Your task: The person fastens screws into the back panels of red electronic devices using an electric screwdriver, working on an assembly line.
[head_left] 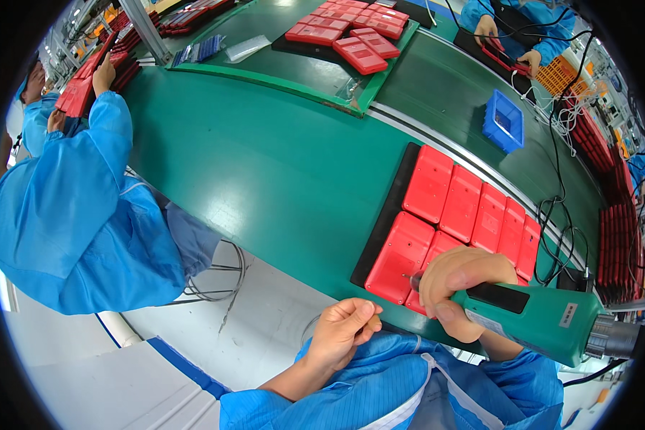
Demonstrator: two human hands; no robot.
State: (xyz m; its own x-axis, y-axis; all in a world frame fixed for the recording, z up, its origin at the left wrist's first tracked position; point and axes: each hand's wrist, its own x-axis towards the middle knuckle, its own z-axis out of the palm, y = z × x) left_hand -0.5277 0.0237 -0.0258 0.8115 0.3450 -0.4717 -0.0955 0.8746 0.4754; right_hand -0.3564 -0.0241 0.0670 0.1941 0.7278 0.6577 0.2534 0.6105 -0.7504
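Observation:
My right hand (460, 290) grips a green electric screwdriver (545, 322), whose metal tip touches the nearest red plastic case (400, 256). That case lies with several other red cases (473, 208) in two rows on a black mat (387, 215) on the green workbench (265, 165). My left hand (342, 331) hovers below the bench edge with fingers curled loosely; whether it holds something small I cannot see. Both my sleeves are blue.
A person in a blue coat (72, 215) sits at the left, handling red cases. Another person's hands (509, 46) work at the far side. A blue bin (503, 120), cables (559, 229) and more red cases (351, 36) lie on the bench.

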